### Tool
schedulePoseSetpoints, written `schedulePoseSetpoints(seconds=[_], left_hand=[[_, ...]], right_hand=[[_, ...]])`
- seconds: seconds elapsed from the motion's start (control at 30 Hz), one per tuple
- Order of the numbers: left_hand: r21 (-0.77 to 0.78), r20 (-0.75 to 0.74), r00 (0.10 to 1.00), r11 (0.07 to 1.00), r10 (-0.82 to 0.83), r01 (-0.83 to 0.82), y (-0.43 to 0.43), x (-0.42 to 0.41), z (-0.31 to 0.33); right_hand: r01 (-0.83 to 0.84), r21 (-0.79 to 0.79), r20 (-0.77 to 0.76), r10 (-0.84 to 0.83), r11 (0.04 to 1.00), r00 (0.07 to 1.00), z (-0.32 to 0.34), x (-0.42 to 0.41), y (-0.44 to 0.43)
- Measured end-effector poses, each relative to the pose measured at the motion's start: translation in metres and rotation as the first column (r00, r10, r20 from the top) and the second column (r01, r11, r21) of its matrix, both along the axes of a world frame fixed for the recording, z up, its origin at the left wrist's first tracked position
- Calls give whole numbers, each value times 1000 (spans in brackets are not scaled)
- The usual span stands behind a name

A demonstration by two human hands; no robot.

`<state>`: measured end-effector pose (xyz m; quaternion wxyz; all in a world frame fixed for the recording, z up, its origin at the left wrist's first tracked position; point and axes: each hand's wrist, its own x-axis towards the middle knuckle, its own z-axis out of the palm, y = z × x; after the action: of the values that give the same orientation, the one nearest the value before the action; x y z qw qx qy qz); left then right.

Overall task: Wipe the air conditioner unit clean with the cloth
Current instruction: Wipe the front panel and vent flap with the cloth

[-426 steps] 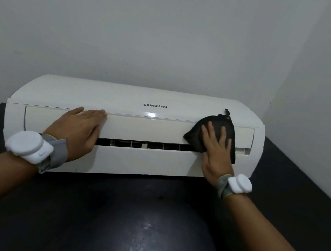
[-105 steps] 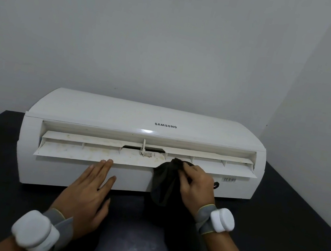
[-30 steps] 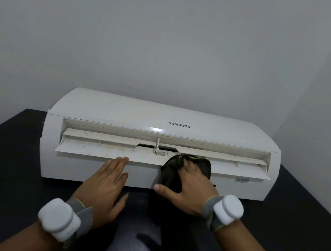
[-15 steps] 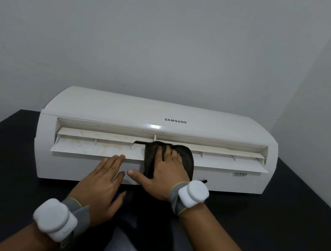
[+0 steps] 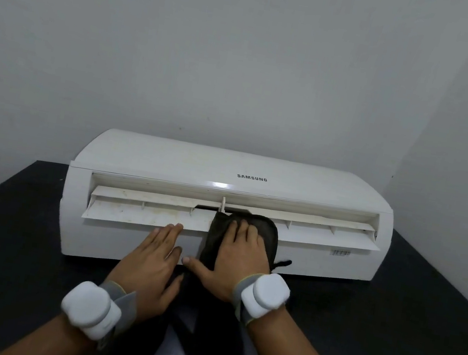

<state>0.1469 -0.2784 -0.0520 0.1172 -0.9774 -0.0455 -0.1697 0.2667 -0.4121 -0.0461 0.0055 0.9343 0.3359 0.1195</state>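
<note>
A white air conditioner unit [image 5: 302, 182] lies on a black table, its long louver flap [image 5: 135, 212] swung open and stained with yellowish marks. A dark cloth [image 5: 267, 228] is draped over the middle of the flap. My right hand [image 5: 237, 257] presses flat on the cloth with straight, spread fingers and the thumb pointing left. My left hand [image 5: 153, 259] lies just left of it, its straight fingertips touching the flap's front edge from below.
The black table [image 5: 3, 233] extends to both sides of the unit and toward me. Grey walls stand close behind and to the right. White sensor pucks sit on both wrists.
Over the last second my right hand slid the cloth left along the flap and flattened on it. My left hand kept its place at the flap's edge.
</note>
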Motion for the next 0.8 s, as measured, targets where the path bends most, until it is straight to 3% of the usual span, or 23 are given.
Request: schedulePoseSetpoints(seconds=[0.43, 0.7, 0.8], left_hand=[[-29, -7, 1000, 999, -15, 15, -1, -1, 1], [-132, -51, 997, 990, -56, 49, 6, 1, -5], [-162, -26, 997, 984, -76, 71, 7, 2, -6]], right_hand=[[-13, 12, 92, 12, 1000, 996, 14, 31, -4], [-10, 46, 62, 7, 999, 998, 3, 6, -17], [-114, 135, 6, 114, 984, 993, -6, -7, -16]])
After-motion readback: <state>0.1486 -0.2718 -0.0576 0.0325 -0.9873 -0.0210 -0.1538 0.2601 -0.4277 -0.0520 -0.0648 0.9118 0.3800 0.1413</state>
